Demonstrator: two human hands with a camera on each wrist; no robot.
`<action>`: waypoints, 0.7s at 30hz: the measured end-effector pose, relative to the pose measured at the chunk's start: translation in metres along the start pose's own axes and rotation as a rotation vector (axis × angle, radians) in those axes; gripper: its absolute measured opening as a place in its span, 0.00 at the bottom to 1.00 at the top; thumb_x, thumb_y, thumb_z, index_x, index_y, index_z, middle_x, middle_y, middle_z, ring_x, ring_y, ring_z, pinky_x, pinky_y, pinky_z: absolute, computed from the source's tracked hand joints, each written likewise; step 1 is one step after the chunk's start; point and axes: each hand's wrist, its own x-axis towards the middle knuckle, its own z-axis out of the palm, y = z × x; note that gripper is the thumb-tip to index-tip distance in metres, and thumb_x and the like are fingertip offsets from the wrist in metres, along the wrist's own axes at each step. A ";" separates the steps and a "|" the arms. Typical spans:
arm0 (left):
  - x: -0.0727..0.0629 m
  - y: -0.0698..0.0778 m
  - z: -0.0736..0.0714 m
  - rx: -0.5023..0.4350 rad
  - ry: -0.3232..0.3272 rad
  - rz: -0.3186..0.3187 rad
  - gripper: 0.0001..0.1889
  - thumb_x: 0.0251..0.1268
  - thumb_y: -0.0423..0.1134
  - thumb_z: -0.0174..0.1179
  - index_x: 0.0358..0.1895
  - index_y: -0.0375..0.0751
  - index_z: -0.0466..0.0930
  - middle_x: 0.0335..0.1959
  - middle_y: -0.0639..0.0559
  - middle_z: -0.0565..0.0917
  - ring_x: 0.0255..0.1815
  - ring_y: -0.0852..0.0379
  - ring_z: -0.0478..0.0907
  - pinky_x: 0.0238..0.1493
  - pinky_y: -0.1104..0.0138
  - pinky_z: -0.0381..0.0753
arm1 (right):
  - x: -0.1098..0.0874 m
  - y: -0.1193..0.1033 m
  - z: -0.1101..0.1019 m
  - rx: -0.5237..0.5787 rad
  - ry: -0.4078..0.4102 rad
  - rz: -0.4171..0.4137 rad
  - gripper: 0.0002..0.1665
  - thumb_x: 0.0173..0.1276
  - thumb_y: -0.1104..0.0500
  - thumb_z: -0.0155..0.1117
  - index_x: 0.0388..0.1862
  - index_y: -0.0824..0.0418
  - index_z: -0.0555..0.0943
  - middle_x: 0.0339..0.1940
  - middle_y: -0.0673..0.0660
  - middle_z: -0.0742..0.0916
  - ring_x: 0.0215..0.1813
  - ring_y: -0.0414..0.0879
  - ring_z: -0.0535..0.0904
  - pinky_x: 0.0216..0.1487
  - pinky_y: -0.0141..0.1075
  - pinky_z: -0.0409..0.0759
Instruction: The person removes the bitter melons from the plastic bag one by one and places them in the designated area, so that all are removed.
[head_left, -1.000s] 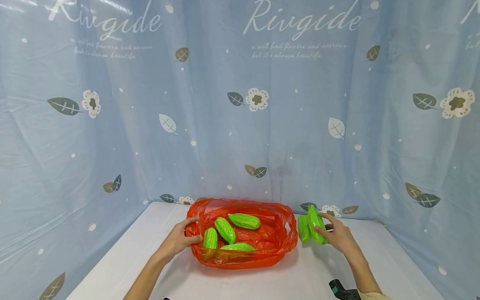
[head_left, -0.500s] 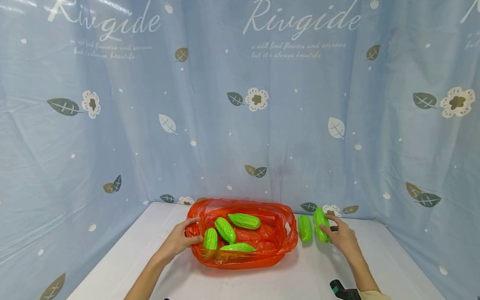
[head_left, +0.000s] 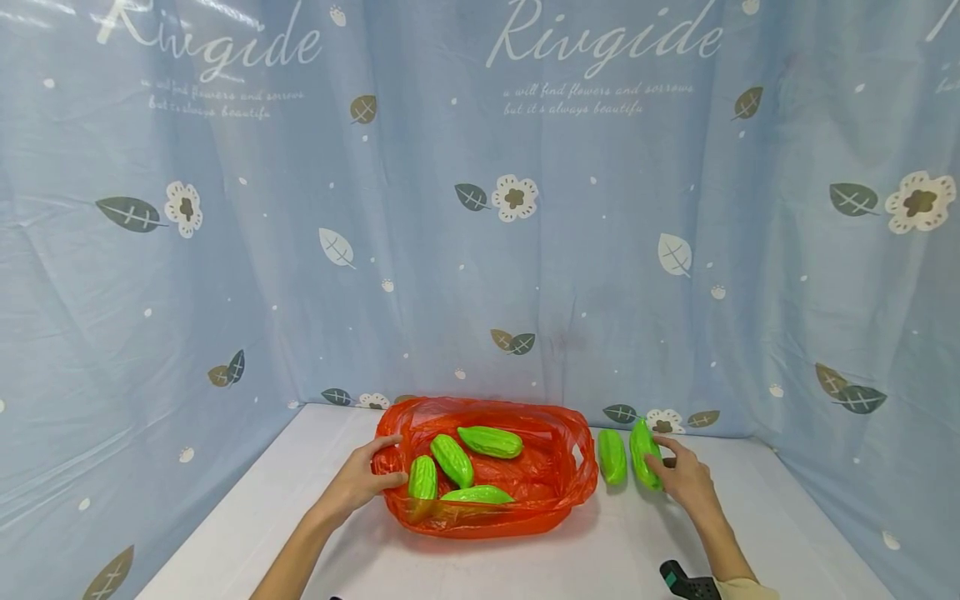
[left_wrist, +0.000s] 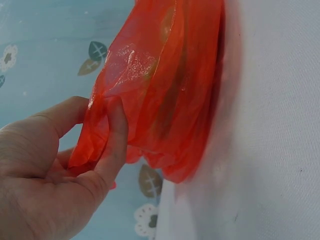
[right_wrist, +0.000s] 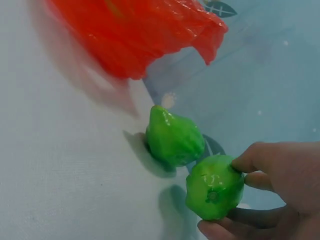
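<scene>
A red plastic bag (head_left: 525,514) lies spread with its mouth wide, several green bitter melons (head_left: 489,442) inside it. My left hand (head_left: 356,483) is at the bag's left edge. The left wrist view shows the thumb and fingers of that hand (left_wrist: 65,165) gripping the thin film. Off the bag's right side, my right hand (head_left: 686,477) holds a bitter melon (head_left: 645,457) between thumb and fingers, its length pointing away from me. In the right wrist view the fingertips press on the sides of this melon (right_wrist: 212,187), whose blunt end faces the camera.
Another bitter melon (head_left: 612,457) lies on the white table (head_left: 600,558) between the bag and the held one. A black device with a green patch (head_left: 686,581) shows by my right forearm. A blue printed curtain (head_left: 420,275) stands behind and at both sides.
My right hand has moved the held bitter melon to the right and slightly down, opening a gap to the one on the table. My left hand stays on the bag.
</scene>
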 end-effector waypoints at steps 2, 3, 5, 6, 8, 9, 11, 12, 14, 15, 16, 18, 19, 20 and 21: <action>0.000 0.000 0.000 -0.002 0.001 0.004 0.34 0.54 0.32 0.70 0.67 0.38 0.70 0.63 0.34 0.75 0.53 0.45 0.79 0.46 0.56 0.86 | 0.002 0.001 0.001 -0.006 -0.009 0.014 0.33 0.72 0.51 0.56 0.70 0.66 0.66 0.55 0.80 0.79 0.42 0.59 0.85 0.33 0.41 0.83; 0.000 0.000 0.000 -0.001 0.000 0.006 0.34 0.54 0.32 0.70 0.67 0.37 0.70 0.63 0.34 0.75 0.53 0.45 0.79 0.45 0.56 0.87 | 0.003 0.002 0.002 -0.009 -0.011 0.018 0.33 0.72 0.51 0.56 0.70 0.66 0.66 0.56 0.80 0.79 0.43 0.61 0.85 0.34 0.42 0.84; 0.000 0.001 0.001 -0.001 -0.003 0.009 0.34 0.54 0.32 0.70 0.67 0.37 0.70 0.63 0.34 0.75 0.52 0.45 0.79 0.45 0.56 0.87 | 0.003 0.002 0.002 -0.016 -0.014 0.023 0.33 0.72 0.50 0.56 0.70 0.67 0.66 0.56 0.80 0.79 0.45 0.62 0.84 0.35 0.44 0.84; 0.000 0.001 0.001 -0.003 -0.004 0.008 0.34 0.54 0.32 0.70 0.67 0.37 0.70 0.63 0.34 0.75 0.52 0.45 0.79 0.45 0.56 0.87 | 0.003 0.002 0.003 -0.018 -0.015 0.026 0.33 0.72 0.50 0.56 0.70 0.67 0.67 0.56 0.80 0.79 0.46 0.63 0.84 0.36 0.45 0.84; 0.000 0.001 0.000 -0.003 -0.008 0.005 0.34 0.54 0.33 0.70 0.68 0.38 0.70 0.63 0.34 0.74 0.52 0.45 0.79 0.44 0.57 0.87 | 0.004 0.003 0.003 -0.023 -0.014 0.023 0.33 0.72 0.49 0.56 0.69 0.67 0.68 0.56 0.80 0.79 0.46 0.63 0.84 0.37 0.46 0.83; 0.000 0.001 0.000 -0.003 -0.007 0.003 0.34 0.54 0.33 0.70 0.68 0.38 0.70 0.63 0.34 0.74 0.52 0.46 0.79 0.44 0.57 0.87 | 0.004 0.003 0.003 -0.027 -0.012 0.020 0.33 0.72 0.49 0.56 0.69 0.67 0.68 0.56 0.79 0.80 0.46 0.64 0.84 0.37 0.47 0.83; 0.000 0.002 0.000 -0.004 -0.008 -0.003 0.34 0.54 0.34 0.70 0.68 0.39 0.70 0.63 0.35 0.74 0.52 0.46 0.79 0.44 0.58 0.87 | 0.004 0.004 0.004 -0.030 -0.007 0.012 0.33 0.72 0.48 0.57 0.68 0.67 0.69 0.55 0.79 0.80 0.47 0.65 0.84 0.38 0.47 0.84; 0.000 0.002 0.000 -0.006 -0.007 -0.005 0.34 0.55 0.34 0.70 0.68 0.39 0.70 0.63 0.35 0.74 0.52 0.46 0.79 0.44 0.58 0.87 | 0.004 0.004 0.005 -0.032 -0.005 0.010 0.33 0.72 0.48 0.57 0.68 0.67 0.69 0.55 0.79 0.80 0.48 0.66 0.83 0.38 0.47 0.84; 0.000 0.002 0.000 -0.004 -0.005 -0.006 0.34 0.55 0.34 0.70 0.68 0.39 0.70 0.63 0.35 0.74 0.52 0.46 0.79 0.45 0.58 0.87 | 0.003 0.004 0.006 -0.029 -0.002 0.005 0.33 0.72 0.48 0.57 0.67 0.68 0.70 0.55 0.79 0.80 0.48 0.66 0.83 0.37 0.47 0.84; 0.000 0.002 0.000 -0.003 -0.003 -0.008 0.34 0.55 0.34 0.70 0.68 0.40 0.70 0.63 0.35 0.74 0.52 0.46 0.79 0.45 0.58 0.87 | 0.003 0.004 0.006 -0.027 -0.001 0.002 0.33 0.72 0.48 0.57 0.67 0.68 0.70 0.55 0.79 0.80 0.48 0.66 0.84 0.37 0.47 0.84; 0.001 0.002 0.000 -0.002 -0.002 -0.010 0.34 0.55 0.34 0.70 0.68 0.40 0.70 0.63 0.35 0.74 0.52 0.46 0.79 0.45 0.58 0.87 | 0.003 0.005 0.007 -0.026 0.001 0.000 0.33 0.72 0.48 0.57 0.67 0.68 0.70 0.55 0.79 0.80 0.47 0.66 0.84 0.37 0.46 0.84; 0.001 0.001 0.000 0.003 0.001 -0.009 0.34 0.54 0.34 0.70 0.68 0.40 0.70 0.63 0.35 0.74 0.52 0.46 0.79 0.46 0.57 0.87 | 0.002 0.006 0.008 -0.023 0.003 -0.007 0.32 0.72 0.49 0.57 0.66 0.69 0.70 0.54 0.79 0.80 0.45 0.64 0.85 0.36 0.46 0.84; 0.002 0.001 0.000 0.011 0.002 -0.005 0.34 0.54 0.35 0.70 0.68 0.39 0.70 0.63 0.34 0.74 0.53 0.45 0.79 0.47 0.57 0.87 | 0.002 0.006 0.009 -0.022 0.005 -0.010 0.32 0.72 0.49 0.58 0.66 0.69 0.71 0.54 0.79 0.80 0.45 0.64 0.85 0.35 0.45 0.84; 0.002 0.001 0.000 0.011 0.006 -0.009 0.35 0.54 0.35 0.70 0.68 0.40 0.71 0.63 0.35 0.74 0.53 0.45 0.79 0.47 0.56 0.86 | 0.002 0.007 0.009 -0.021 0.005 -0.011 0.32 0.72 0.49 0.58 0.66 0.69 0.71 0.54 0.79 0.81 0.44 0.63 0.85 0.35 0.45 0.84; 0.002 0.001 0.000 0.013 0.006 -0.008 0.35 0.54 0.35 0.71 0.68 0.40 0.71 0.63 0.35 0.74 0.53 0.45 0.79 0.48 0.56 0.86 | 0.002 0.008 0.010 -0.022 0.005 -0.012 0.32 0.72 0.49 0.58 0.66 0.69 0.71 0.54 0.79 0.81 0.43 0.62 0.85 0.34 0.44 0.84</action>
